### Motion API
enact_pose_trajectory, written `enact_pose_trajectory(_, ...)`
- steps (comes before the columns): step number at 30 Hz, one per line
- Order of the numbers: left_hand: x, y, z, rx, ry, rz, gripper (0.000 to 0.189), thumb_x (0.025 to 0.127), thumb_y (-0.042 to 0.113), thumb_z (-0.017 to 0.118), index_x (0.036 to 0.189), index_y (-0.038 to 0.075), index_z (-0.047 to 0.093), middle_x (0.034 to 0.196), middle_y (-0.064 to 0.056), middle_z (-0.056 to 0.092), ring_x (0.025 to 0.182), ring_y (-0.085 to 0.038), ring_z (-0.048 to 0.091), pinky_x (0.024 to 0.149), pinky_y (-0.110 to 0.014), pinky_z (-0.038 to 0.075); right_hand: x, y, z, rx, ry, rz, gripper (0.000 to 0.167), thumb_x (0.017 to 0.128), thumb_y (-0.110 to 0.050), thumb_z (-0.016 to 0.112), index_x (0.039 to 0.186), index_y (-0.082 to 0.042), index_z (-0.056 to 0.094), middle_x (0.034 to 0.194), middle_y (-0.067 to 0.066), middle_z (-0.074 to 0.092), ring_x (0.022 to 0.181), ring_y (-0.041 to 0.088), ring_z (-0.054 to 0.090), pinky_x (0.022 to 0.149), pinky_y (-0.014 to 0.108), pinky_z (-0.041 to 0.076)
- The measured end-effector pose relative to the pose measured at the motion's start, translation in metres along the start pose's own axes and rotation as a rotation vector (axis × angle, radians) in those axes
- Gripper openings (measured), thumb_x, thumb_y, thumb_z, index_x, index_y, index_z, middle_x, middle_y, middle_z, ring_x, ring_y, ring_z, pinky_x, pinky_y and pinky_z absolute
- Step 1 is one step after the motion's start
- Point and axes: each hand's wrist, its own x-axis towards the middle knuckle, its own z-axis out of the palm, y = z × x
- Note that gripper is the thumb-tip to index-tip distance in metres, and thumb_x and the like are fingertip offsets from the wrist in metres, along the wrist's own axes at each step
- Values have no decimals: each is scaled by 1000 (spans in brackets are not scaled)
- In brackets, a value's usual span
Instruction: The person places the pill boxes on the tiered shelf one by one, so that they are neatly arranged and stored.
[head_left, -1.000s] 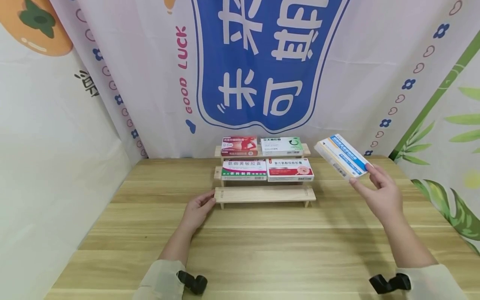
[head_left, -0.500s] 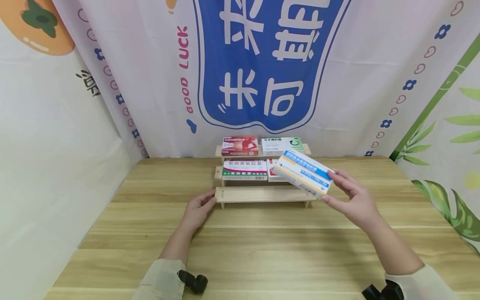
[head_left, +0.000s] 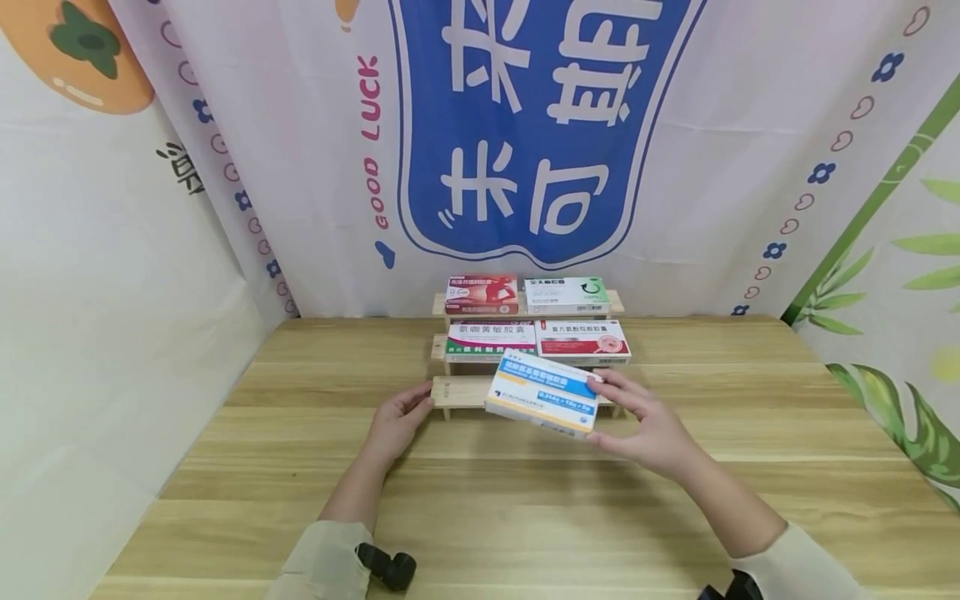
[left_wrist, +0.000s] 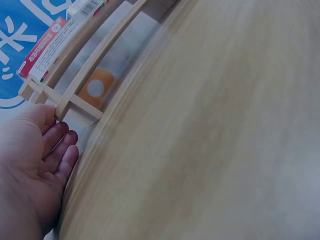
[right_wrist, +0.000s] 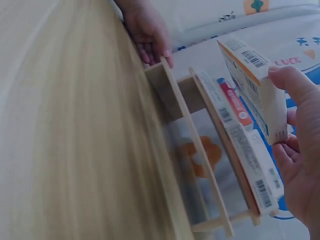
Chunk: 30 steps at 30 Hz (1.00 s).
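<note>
A blue-and-white medicine box [head_left: 543, 393] with an orange stripe is pinched at its right end by my right hand [head_left: 651, 427]. It hangs tilted in front of a three-tier wooden rack [head_left: 459, 392], covering much of the lowest shelf in the head view. In the right wrist view, thumb and fingers grip the box [right_wrist: 252, 85] by its end, above the rack. My left hand [head_left: 393, 423] holds the left end of the lowest shelf; the left wrist view shows the hand [left_wrist: 37, 155] with its fingers at that corner.
On the middle shelf lie a green-and-purple box [head_left: 480, 337] and a red-and-white box [head_left: 583, 340]. A red box [head_left: 482, 294] and a white-green box [head_left: 566, 295] lie on the top shelf. The wooden table [head_left: 480, 517] meets a printed cloth [head_left: 322, 250] behind.
My right hand has carried the medicine box leftward and down, from right of the rack to in front of its lowest shelf. My left hand stays at the shelf's end.
</note>
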Motion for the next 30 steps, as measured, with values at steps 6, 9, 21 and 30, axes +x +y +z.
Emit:
enact_pose_trajectory(6,1,-2,0,1,-6,4,38,96,18,62,132,6,60,139,-12,59,133,-29,52,114,-44,40,9,6,23,-23,-47,1,67,75,-30,85,136,-17,60,151,9,47,141,40,37,107,69,34)
enact_pose_trajectory(9,0,-1,0,-1,-10,5,38,96,18,62,132,6,60,139,-12,59,133,-29,52,113,-44,40,13,11,34,-23,-58,-6,66,75,-28,85,135,-15,60,148,11,49,138,40,41,107,65,37)
enact_pose_trajectory(21,0,-3,-1,19,-8,2,39,96,20,62,132,7,59,139,-12,58,133,-31,52,114,-46,39,31,21,56,-65,-93,39,67,77,-32,83,136,-15,59,150,12,47,140,40,40,113,60,34)
enact_pose_trajectory(30,-1,-2,-1,20,-8,8,39,97,20,61,133,7,59,140,-12,58,132,-31,52,113,-46,40,38,19,59,-73,-124,69,66,82,-37,77,141,-18,54,159,9,34,144,42,32,114,64,30)
